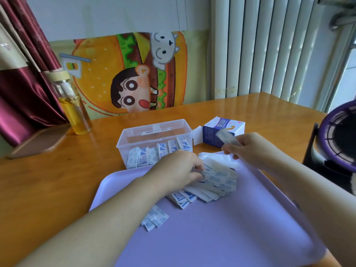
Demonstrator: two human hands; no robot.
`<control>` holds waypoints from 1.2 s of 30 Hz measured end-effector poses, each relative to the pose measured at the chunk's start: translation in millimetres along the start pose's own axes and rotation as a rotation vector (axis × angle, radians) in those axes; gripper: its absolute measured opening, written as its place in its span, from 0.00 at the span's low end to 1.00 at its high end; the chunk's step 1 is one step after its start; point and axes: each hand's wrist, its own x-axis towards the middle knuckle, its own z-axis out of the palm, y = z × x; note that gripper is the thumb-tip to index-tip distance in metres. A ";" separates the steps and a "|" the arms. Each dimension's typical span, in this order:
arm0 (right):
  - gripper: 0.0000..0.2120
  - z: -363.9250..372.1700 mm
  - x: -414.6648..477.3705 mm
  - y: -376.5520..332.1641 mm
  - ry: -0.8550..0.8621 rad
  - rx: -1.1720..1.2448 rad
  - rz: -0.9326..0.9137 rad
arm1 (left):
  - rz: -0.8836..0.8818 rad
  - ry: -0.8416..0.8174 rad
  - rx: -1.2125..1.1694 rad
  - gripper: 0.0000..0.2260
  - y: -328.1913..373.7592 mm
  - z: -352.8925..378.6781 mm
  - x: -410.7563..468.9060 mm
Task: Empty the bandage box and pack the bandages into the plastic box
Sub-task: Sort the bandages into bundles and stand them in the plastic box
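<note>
Bandages (143, 157) white-blue wrapped: one pile (217, 182), about six in clear plastic box (154, 130). Left hand (179, 168) grasps pile; right hand (248, 149) fingers pinch one strip (226, 137).

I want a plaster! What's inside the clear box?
Wrapped bandages stand in a row along the front of the plastic box. The left hand covers its near right corner.

A glossy orange wooden table (57, 170) is set against a pale painted wall (96, 16). A maroon satin curtain (19, 89) is hung beside it, and a white ribbed radiator (269, 51) is mounted opposite.
</note>
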 end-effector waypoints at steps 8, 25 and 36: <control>0.13 0.2 -10.6 -17.3 -0.043 0.469 0.009 | -0.216 0.114 -0.636 0.03 -19.4 -19.8 -14.6; 0.17 53.5 -25.0 -33.9 -0.254 0.816 0.156 | -0.605 0.217 -1.151 0.01 -37.8 -6.2 -44.2; 0.15 82.3 -29.9 -52.3 -0.123 0.739 -0.102 | -0.706 0.372 -1.507 0.06 -35.1 -13.0 -60.1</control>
